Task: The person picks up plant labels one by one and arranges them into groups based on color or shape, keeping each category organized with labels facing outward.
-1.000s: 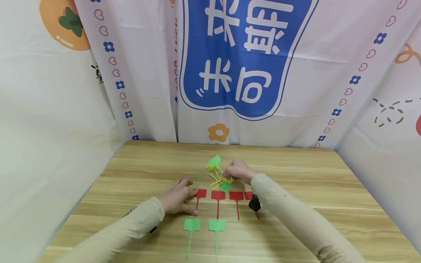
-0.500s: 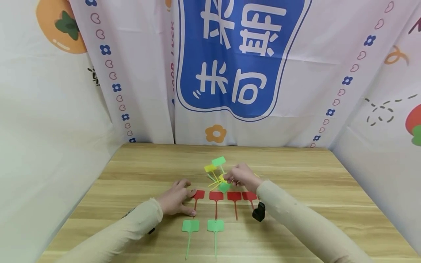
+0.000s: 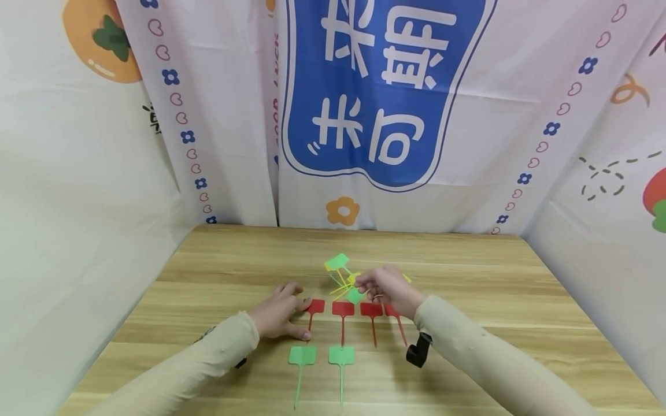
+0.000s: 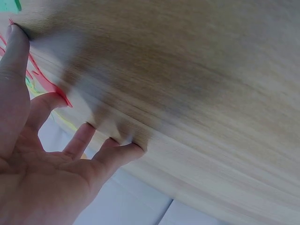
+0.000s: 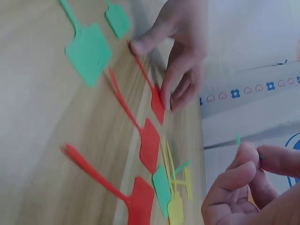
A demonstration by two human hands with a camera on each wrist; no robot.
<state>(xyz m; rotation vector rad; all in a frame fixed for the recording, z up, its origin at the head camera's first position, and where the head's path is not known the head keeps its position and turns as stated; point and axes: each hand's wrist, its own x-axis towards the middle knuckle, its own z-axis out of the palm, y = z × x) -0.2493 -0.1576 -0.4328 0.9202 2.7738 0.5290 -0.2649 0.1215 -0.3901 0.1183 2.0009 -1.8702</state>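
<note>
My left hand (image 3: 278, 312) lies over the leftmost red flat tag with a thin stem (image 3: 315, 306). In the left wrist view its thumb touches the stem's end and its index finger (image 4: 47, 105) rests on the tag's head, the other fingers spread on the wood. My right hand (image 3: 392, 287) pinches a thin green stem between thumb and fingers; green bits show at the fingertips in the right wrist view. This seems to belong to the green tag (image 3: 338, 261) above the pile. Below lie tangled yellow tags (image 5: 176, 208) and another green tag (image 5: 161, 187).
Further red tags (image 3: 343, 309) stand in a row to the right of the left hand. Two green tags (image 3: 302, 355) lie nearer, stems toward me. The wooden table (image 3: 468, 271) ends at a printed white cloth (image 3: 234, 173) at the back and sides.
My right hand has drawn back slightly to the right and toward me. The green tag above the pile has turned and shifted. My left hand stays in place.
</note>
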